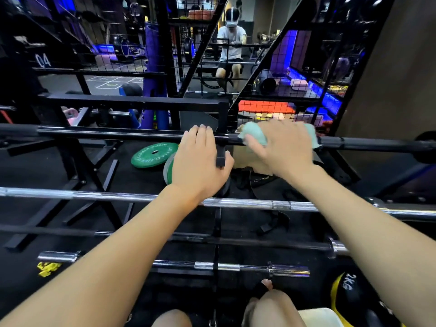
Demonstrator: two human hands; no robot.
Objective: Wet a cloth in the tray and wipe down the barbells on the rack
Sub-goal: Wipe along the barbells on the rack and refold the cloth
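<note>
- We are looking first at the far left, where the black barbell [106, 134] is lying across the top of the rack [132, 101], its dark sleeve running out of frame; below it a chrome barbell [113, 196] is resting on the next tier, apparently still waiting its turn.
- We are bracing with our left hand [200, 161], fingers draped over the black bar and thumb hooked by the rack's upright peg [220, 159]; it is steadying the bar, not gripping any cloth.
- We are judging that this hand is sitting close to the peg, so a bar that rolls or slides could be pinching the fingers against the steel.
- We are pressing the mint-green cloth [253, 133] onto the bar with our right hand [283, 147], fingers curled over cloth and bar together, just right of the peg.
- The cloth is bunching under the palm, with one corner sticking out toward the left hand and another poking out on the far right side.
- We are guessing that a loose corner could be snagging on the peg or the collar further right [339, 141] during a stroke, pulling the cloth free.
- We are also judging that a wet cloth on smooth steel could be letting the hand slip toward the sleeve.
- We are not seeing the tray anywhere in this view.
</note>
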